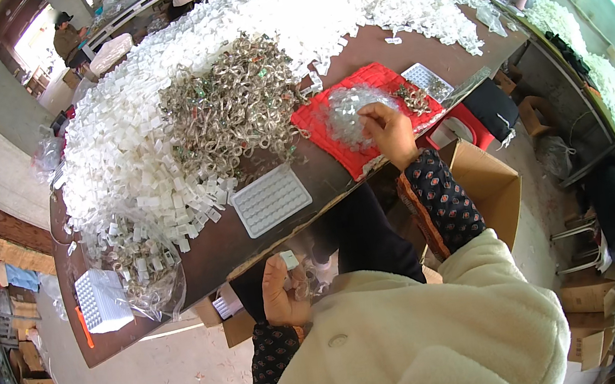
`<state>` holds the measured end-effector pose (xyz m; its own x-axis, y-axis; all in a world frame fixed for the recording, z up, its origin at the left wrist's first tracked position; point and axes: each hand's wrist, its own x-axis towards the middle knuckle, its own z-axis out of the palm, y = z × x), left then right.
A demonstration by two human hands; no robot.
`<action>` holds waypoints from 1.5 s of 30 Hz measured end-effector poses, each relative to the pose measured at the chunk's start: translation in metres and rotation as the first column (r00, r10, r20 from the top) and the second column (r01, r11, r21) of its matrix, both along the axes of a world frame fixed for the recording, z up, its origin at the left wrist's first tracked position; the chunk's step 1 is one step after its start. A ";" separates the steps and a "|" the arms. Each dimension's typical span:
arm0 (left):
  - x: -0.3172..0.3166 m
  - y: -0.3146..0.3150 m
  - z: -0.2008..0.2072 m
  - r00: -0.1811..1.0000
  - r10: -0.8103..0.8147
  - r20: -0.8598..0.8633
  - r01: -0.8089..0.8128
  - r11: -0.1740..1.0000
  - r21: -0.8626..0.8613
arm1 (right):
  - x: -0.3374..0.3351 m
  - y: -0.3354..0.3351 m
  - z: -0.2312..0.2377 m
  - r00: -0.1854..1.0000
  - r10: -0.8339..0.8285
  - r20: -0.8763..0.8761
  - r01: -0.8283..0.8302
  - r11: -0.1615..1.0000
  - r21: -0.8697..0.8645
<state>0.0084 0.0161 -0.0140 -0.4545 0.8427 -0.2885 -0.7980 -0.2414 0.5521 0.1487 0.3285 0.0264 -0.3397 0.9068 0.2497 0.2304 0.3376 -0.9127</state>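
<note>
Low at the table's front edge, my left hand is closed, pinching a small white plastic tag between thumb and fingers. Beside that hand, some clear film is blurred. My right hand reaches over a red cloth with its fingers together at the edge of a heap of clear plastic bags. Whatever it pinches is too small to make out. On the cloth's right part lies a little cluster of metal pieces. A white tray with rows of pockets rests on the table between my hands.
A large heap of white plastic tags covers the table's back and left, with a mound of metal rings in front. A stack of white trays and an orange-handled tool sit left. An open cardboard box stands below right.
</note>
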 end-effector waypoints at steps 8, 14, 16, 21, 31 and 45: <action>0.007 -0.004 0.013 0.926 -0.033 -0.375 0.004 0.997 -0.077 | -0.021 -0.146 0.018 0.749 0.658 0.081 -0.651 0.707 0.276; 0.008 -0.016 0.028 0.989 0.109 -0.101 -0.101 0.991 0.082 | -0.040 -0.178 0.025 0.694 0.710 0.120 -0.677 0.588 0.443; 0.006 -0.016 0.029 0.986 0.125 -0.114 -0.115 0.989 0.089 | -0.043 -0.177 0.027 0.654 0.741 0.153 -0.721 0.550 0.422; -0.001 -0.019 0.028 0.937 0.066 -0.343 -0.106 0.989 -0.099 | -0.039 -0.169 0.035 0.554 0.756 0.347 -0.812 0.400 0.424; -0.011 -0.020 0.017 0.958 0.051 -0.282 -0.078 0.994 -0.083 | -0.042 -0.174 0.027 0.635 0.751 0.179 -0.770 0.634 0.072; -0.033 -0.013 0.004 1.000 0.013 0.023 -0.010 0.992 -0.126 | -0.082 -0.121 -0.017 0.824 0.347 0.448 -0.563 0.590 0.579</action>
<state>-0.0251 0.0036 -0.0099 -0.4556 0.7939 -0.4026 -0.8088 -0.1804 0.5597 0.0669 0.2075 0.0099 -0.8060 0.2352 0.5431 0.0576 0.9445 -0.3234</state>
